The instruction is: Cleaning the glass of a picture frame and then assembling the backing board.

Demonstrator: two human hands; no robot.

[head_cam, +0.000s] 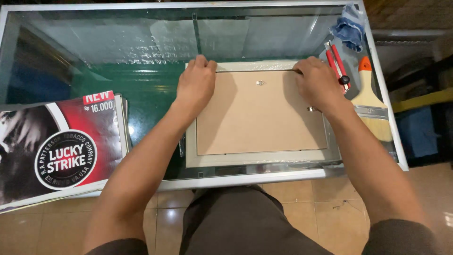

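Note:
A silver-grey picture frame (pixel 259 159) lies face down on a glass-topped counter (pixel 141 61), its brown backing board (pixel 257 115) facing up. My left hand (pixel 196 82) rests on the frame's far left corner, fingers curled over the top edge. My right hand (pixel 317 82) presses on the far right corner, fingers bent at the board's upper edge. Neither hand lifts anything clear of the frame.
A red utility knife (pixel 337 61) and a wide paintbrush with an orange-tipped handle (pixel 370 101) lie right of the frame. A blue cloth (pixel 349 28) sits at the far right corner. A stack of printed red-and-black posters (pixel 61 141) overhangs the counter's left front edge.

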